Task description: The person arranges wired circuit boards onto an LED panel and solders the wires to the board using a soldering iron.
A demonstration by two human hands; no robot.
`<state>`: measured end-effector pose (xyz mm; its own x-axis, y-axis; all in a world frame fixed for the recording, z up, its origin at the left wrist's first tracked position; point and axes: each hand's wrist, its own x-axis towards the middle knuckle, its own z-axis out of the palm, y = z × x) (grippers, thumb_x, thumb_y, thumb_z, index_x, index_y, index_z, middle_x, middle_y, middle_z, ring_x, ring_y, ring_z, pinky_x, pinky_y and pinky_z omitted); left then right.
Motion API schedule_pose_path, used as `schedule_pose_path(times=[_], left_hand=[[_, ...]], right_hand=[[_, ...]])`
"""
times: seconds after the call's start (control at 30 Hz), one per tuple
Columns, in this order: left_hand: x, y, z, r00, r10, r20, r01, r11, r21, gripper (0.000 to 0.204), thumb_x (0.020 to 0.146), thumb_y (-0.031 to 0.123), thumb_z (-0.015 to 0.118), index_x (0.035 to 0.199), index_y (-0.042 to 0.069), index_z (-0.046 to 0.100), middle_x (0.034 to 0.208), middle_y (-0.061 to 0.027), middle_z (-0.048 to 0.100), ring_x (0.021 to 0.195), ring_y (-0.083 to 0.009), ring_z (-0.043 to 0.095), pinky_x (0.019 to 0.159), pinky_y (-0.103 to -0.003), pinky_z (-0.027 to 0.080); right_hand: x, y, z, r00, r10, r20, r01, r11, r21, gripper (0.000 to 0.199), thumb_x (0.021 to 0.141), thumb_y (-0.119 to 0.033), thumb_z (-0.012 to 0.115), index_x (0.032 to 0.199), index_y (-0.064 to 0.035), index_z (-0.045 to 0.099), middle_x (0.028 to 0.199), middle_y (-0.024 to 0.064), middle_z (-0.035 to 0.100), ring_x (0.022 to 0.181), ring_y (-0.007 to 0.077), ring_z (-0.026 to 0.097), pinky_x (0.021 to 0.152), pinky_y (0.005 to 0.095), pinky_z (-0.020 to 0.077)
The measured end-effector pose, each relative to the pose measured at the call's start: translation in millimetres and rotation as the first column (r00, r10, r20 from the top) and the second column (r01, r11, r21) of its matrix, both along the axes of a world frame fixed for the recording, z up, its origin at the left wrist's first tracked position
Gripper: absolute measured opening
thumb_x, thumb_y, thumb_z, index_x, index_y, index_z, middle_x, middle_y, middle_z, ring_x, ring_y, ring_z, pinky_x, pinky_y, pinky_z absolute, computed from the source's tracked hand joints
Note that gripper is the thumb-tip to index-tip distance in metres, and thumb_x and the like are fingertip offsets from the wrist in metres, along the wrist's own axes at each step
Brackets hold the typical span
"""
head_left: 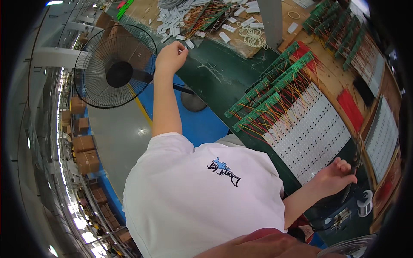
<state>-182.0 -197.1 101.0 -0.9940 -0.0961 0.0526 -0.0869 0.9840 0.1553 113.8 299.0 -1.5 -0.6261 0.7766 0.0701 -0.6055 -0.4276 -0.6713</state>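
Observation:
My left hand (171, 58) reaches out over the far left edge of the green worktop, next to small white plastic pieces (189, 43). Its fingers are closed in a pinch, and a small pale bit seems to show at the tips, too small to name. On the right, my right hand (332, 177) hovers by the near corner of a white perforated panel (310, 136). Its fingers are loosely curled, the thumb stands apart, and nothing shows between them. Green circuit boards (275, 95) with red and yellow wires lie along the panel's far side.
A black fan (119, 74) stands left of the worktop. Loops of pale cord (253, 38) lie beside a grey post (272, 23). More wired boards (335, 26) and a red sheet (350, 110) sit at the right. A solder spool (365, 203) is near my right hand.

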Motion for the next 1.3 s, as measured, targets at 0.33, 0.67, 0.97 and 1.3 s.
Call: schedule_pose_path(times=[0.33, 0.67, 0.97, 1.3], left_hand=[[-121, 26, -55, 0.932, -0.233, -0.277, 0.250, 0.968, 0.026, 0.049, 0.084, 0.048, 0.070, 0.118, 0.013, 0.065, 0.116, -0.0139, 0.065, 0.113, -0.0325, 0.062, 0.093, -0.045, 0.051], [-167, 76, -42, 0.988, -0.118, 0.097, 0.137, 0.966, -0.217, 0.079, 0.077, 0.059, 0.075, 0.141, 0.017, 0.055, 0.133, -0.0140, 0.059, 0.124, -0.0335, 0.059, 0.102, -0.048, 0.049], [-158, 76, -31, 0.986, -0.131, 0.107, 0.150, 0.970, -0.191, 0.061, 0.077, 0.038, 0.077, 0.128, 0.008, 0.061, 0.133, -0.0147, 0.057, 0.123, -0.0345, 0.060, 0.097, -0.047, 0.054], [-156, 81, -31, 0.998, -0.053, -0.020, 0.051, 0.996, -0.070, 0.045, 0.087, 0.032, 0.058, 0.125, 0.007, 0.062, 0.128, -0.0163, 0.060, 0.120, -0.0351, 0.061, 0.099, -0.049, 0.051]], right_hand=[[23, 1, 87, 0.852, -0.509, 0.120, 0.433, 0.816, 0.384, 0.054, 0.097, -0.056, 0.058, 0.095, -0.0029, 0.063, 0.076, 0.0053, 0.053, 0.078, 0.0203, 0.047, 0.081, 0.0369, 0.0404], [21, 16, 39, 0.811, -0.536, 0.232, 0.371, 0.780, 0.505, 0.051, 0.100, -0.050, 0.058, 0.103, 0.0004, 0.058, 0.083, 0.0101, 0.059, 0.074, 0.0191, 0.056, 0.073, 0.0335, 0.0482], [11, 8, 1, 0.718, -0.609, 0.337, 0.328, 0.723, 0.608, 0.046, 0.100, -0.049, 0.059, 0.097, -0.0036, 0.053, 0.091, 0.0079, 0.058, 0.068, 0.0150, 0.058, 0.062, 0.0237, 0.0463], [10, 0, -1, 0.757, -0.547, 0.357, 0.348, 0.800, 0.488, 0.035, 0.102, -0.037, 0.058, 0.098, -0.0032, 0.053, 0.087, 0.0073, 0.058, 0.067, 0.0143, 0.057, 0.062, 0.0234, 0.0447]])
